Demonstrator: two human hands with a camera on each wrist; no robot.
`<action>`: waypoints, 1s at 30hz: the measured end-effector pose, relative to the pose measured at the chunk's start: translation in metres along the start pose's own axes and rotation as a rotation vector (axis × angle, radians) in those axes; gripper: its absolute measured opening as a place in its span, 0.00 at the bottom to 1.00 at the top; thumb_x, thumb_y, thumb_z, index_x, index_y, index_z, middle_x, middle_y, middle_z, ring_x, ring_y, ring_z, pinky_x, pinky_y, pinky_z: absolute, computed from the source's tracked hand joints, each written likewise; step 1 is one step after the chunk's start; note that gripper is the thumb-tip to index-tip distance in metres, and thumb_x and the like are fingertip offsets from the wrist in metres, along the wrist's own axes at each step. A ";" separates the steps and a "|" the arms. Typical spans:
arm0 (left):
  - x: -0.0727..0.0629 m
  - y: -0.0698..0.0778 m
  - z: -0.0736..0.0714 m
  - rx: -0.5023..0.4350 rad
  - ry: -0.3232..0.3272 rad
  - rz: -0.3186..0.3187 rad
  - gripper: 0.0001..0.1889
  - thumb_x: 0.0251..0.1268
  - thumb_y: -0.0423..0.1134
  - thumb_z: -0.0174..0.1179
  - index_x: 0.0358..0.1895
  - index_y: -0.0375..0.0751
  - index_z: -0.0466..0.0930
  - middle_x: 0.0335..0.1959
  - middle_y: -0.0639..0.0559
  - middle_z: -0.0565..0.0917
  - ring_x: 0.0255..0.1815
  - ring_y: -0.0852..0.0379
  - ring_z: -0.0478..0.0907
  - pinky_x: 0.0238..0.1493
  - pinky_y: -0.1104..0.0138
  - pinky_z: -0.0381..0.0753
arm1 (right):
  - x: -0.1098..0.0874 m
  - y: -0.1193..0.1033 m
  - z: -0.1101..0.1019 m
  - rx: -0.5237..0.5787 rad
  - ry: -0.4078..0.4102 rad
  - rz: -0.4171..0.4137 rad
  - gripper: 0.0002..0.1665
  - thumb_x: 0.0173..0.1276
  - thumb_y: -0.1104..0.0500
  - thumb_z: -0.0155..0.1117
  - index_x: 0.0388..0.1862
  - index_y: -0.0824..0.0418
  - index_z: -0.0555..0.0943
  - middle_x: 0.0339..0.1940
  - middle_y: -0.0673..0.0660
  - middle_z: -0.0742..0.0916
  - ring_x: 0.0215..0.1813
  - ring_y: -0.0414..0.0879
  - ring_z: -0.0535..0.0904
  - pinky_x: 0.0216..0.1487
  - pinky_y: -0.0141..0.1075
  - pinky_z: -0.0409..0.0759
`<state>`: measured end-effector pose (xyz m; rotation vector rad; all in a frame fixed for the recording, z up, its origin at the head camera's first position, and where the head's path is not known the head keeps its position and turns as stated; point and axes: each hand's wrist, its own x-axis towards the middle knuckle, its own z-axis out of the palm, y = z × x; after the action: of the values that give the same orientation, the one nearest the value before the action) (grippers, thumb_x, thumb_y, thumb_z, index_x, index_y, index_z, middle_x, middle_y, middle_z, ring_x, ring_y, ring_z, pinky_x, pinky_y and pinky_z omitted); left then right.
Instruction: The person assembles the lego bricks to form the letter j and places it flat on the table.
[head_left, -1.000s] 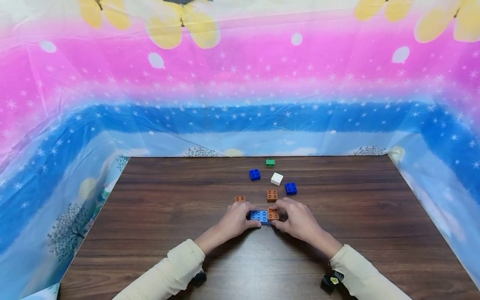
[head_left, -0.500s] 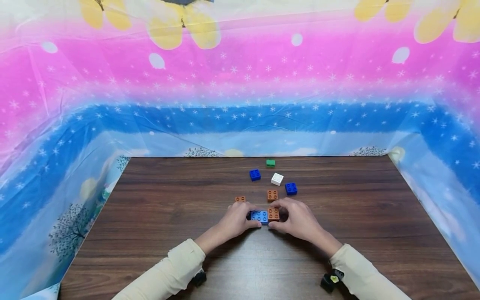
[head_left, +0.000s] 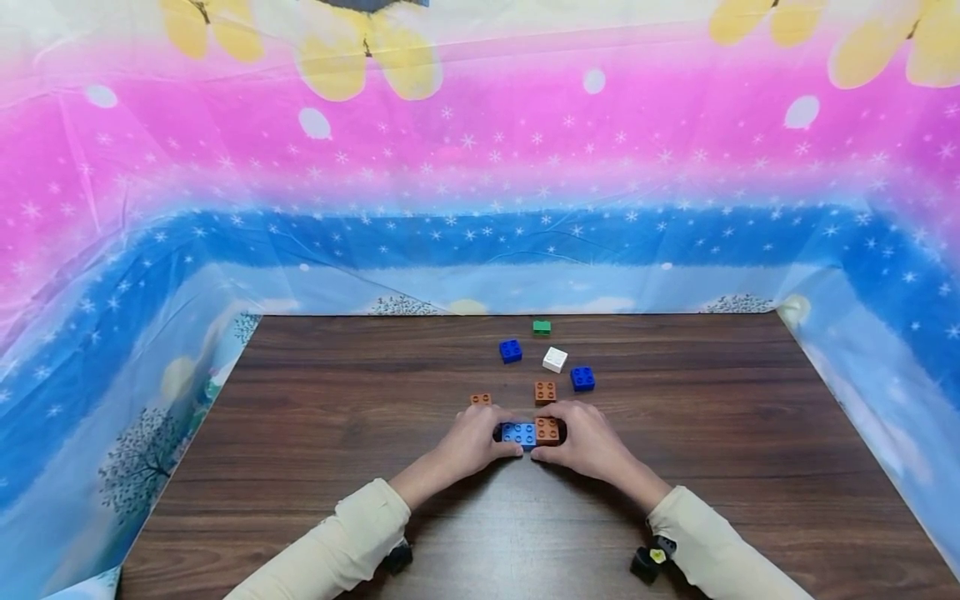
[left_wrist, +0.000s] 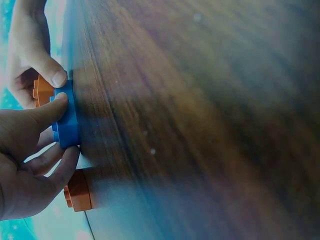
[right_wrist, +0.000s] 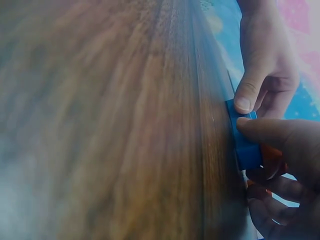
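A long blue building brick (head_left: 518,434) lies on the table close to the person, its studs facing up. On its right end sits an orange four-stud brick (head_left: 547,429). My left hand (head_left: 471,440) pinches the left part of the blue brick, thumb on the near side and fingers around the far side. From the right, my right hand (head_left: 592,440) holds the right end, its thumb against the blue brick's near side, as the right wrist view shows on the blue brick (right_wrist: 246,147). The two thumbs nearly meet. Fingers hide the far side.
Just beyond the left hand is an orange brick (head_left: 481,399), partly covered; another orange brick (head_left: 545,392) lies behind the blue one. Farther back are two dark blue bricks, one left (head_left: 511,351) and one right (head_left: 582,378), a white brick (head_left: 555,359) and a green brick (head_left: 542,327).
My right thumb has slid left along the near side of the blue brick, and the right wrist has shifted slightly left. The left hand and the bricks stay in place.
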<state>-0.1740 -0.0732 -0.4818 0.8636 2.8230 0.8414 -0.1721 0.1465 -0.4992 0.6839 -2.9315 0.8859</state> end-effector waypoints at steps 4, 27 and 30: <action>0.000 0.000 0.000 -0.008 -0.001 0.011 0.22 0.59 0.46 0.75 0.56 0.41 0.87 0.43 0.50 0.89 0.38 0.58 0.82 0.38 0.66 0.77 | 0.002 0.000 0.002 -0.002 -0.002 -0.004 0.30 0.51 0.48 0.86 0.51 0.56 0.87 0.44 0.52 0.89 0.42 0.43 0.81 0.43 0.42 0.76; -0.007 -0.003 -0.011 -0.082 0.015 -0.005 0.22 0.65 0.47 0.71 0.57 0.38 0.85 0.45 0.48 0.89 0.39 0.58 0.84 0.38 0.67 0.81 | 0.004 0.003 0.002 0.021 -0.044 -0.007 0.26 0.53 0.49 0.84 0.49 0.57 0.87 0.37 0.47 0.86 0.37 0.40 0.75 0.41 0.42 0.72; -0.009 -0.005 -0.019 -0.078 0.079 -0.010 0.20 0.68 0.45 0.69 0.56 0.37 0.85 0.44 0.46 0.89 0.38 0.55 0.85 0.39 0.64 0.83 | 0.004 0.003 0.002 0.022 -0.039 -0.004 0.26 0.53 0.49 0.84 0.49 0.57 0.87 0.37 0.47 0.85 0.37 0.40 0.74 0.40 0.41 0.72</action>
<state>-0.1733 -0.0906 -0.4694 0.8226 2.8368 0.9986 -0.1768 0.1465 -0.5020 0.7165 -2.9577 0.9155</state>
